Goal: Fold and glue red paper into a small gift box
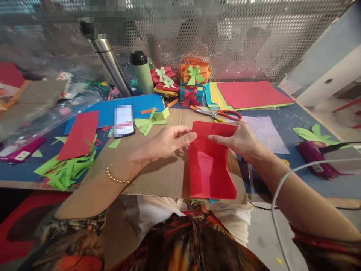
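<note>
No legible text, label, brand, number or sign. Marked surfaces, all unreadable: the lit screen of the dark-edged rectangular phone [124, 121], left of centre on the tabletop [306, 184], shows a red band on a pale field, obscured by pixelation; the white patch on the glossy purple plastic tool [24, 150] near the tabletop's front left corner, and that on the purple plastic tool [316, 160] toward its right edge, are too small and blurred.
</note>
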Tool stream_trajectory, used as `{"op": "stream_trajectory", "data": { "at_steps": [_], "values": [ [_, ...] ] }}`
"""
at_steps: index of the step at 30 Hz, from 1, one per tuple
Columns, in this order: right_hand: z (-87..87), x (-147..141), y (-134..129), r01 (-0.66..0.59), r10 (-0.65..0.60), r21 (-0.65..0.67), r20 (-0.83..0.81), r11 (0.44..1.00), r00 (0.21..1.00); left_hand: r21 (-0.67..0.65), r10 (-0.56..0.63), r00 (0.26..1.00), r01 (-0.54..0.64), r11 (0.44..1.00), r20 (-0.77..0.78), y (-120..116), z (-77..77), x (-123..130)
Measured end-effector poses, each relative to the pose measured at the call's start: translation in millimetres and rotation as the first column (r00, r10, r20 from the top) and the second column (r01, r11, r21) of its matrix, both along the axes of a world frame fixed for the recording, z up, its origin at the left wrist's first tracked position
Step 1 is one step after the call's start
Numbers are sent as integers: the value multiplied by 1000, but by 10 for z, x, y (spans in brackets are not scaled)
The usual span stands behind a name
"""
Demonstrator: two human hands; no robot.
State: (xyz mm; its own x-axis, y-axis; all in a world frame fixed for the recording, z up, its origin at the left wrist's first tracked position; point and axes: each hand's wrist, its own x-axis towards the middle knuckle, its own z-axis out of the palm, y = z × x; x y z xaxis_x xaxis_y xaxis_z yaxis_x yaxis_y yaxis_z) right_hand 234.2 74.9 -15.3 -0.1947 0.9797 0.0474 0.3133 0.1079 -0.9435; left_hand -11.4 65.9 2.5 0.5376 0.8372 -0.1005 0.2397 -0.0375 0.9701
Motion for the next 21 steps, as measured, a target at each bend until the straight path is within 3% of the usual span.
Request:
{"op": "stream_trajectory", "data": {
  "at_steps": [4,7,10,12,15,18,21],
  "values": [
    [-18,-18,-10,-25,25,-22,23,999,999,-6,-17,999,17,1000,-35,0,-25,22],
    [-26,-13,0,-26,27,-47,17,999,999,-14,49,999,-49,999,5,34,-40,7],
    [-32,-4,18,-12,13,-45,38,999,999,94,102,995,-103,990,13,40,-27,-17],
    [-32,-4,28,-14,17,-66,56,998,998,278,76,993,-49,959,-87,13,11,-37],
    [-20,-15,35,-31,39,-126,63,992,997,490,7,947,160,857,-321,-54,106,-73],
    [-8,-31,35,-33,34,-133,9,991,999,532,5,897,258,807,-442,-110,211,-111],
    [-14,-46,33,-56,47,-128,-72,990,996,500,-8,860,304,811,-510,-123,261,-134]
  ]
}}
